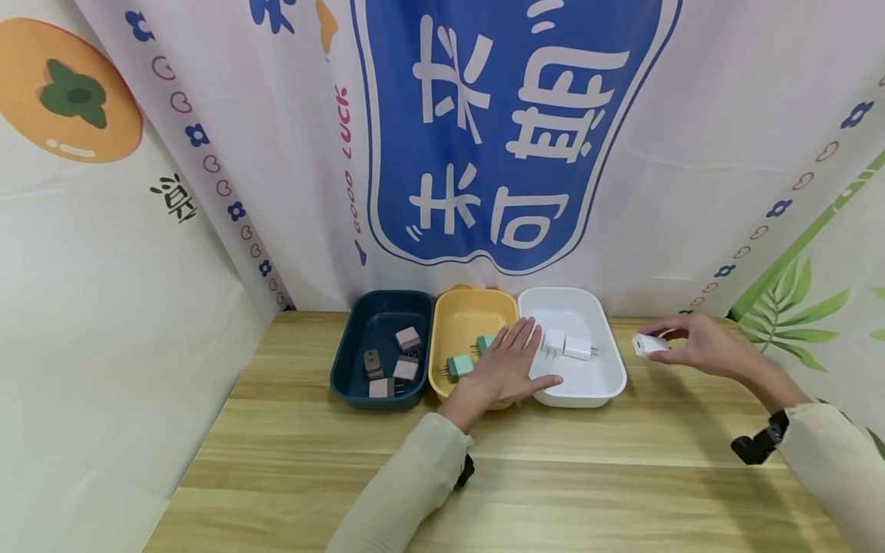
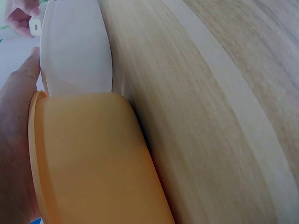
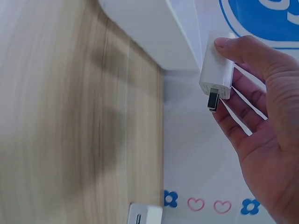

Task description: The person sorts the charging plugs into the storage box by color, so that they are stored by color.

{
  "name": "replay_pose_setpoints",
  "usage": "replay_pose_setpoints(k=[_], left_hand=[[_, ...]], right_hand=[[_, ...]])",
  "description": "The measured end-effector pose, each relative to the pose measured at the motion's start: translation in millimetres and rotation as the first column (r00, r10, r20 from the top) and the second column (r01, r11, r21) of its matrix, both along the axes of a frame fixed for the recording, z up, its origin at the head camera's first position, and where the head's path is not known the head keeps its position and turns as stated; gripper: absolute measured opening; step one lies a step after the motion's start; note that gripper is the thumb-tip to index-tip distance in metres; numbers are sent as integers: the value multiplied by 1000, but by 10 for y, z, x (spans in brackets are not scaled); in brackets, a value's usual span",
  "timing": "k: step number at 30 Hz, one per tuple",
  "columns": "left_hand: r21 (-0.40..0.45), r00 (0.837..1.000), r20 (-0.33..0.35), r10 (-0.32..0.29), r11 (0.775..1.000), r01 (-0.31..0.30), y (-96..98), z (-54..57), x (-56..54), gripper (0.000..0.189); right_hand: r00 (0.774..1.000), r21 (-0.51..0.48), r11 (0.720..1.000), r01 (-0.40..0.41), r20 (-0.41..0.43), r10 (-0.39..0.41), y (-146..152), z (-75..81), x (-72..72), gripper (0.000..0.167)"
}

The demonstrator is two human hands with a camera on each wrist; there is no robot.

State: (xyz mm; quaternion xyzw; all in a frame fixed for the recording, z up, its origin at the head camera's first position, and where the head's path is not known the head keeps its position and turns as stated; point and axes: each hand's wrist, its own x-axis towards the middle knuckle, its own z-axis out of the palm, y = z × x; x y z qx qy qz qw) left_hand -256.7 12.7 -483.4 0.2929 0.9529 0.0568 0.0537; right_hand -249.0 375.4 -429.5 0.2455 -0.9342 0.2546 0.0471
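Observation:
My right hand (image 1: 712, 349) pinches a white charger plug (image 1: 651, 345) between thumb and fingers, just right of the white tray (image 1: 611, 376). In the right wrist view, a metal prong sticks out of the end of that plug. My left hand (image 1: 501, 370) lies with straight fingers and thumb spread, over where the yellow tray (image 1: 477, 299) meets the white one. Two white charger plugs (image 1: 577, 348) lie in the white tray. Green and white charger plugs (image 1: 459, 367) sit in the yellow tray, partly hidden by the left hand.
A dark blue tray (image 1: 359, 322) stands at the left of the row, with several pinkish and brown charger plugs (image 1: 408, 339) inside. Another white plug (image 3: 145, 214) lies on the wooden table (image 1: 594, 476). Behind the trays hangs a printed curtain (image 1: 311, 192).

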Motion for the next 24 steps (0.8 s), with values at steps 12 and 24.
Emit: replay_pose_setpoints(k=[12, 24], left_hand=[[3, 1000, -1, -3, 1000, 3, 2, 1, -1, 102], [-4, 1000, -9, 5, 1000, -5, 5, 0, 1, 102]], right_hand=[[994, -88, 990, -106, -31, 104, -247, 77, -70, 35], [991, -101, 986, -131, 14, 133, -489, 109, -86, 36]])
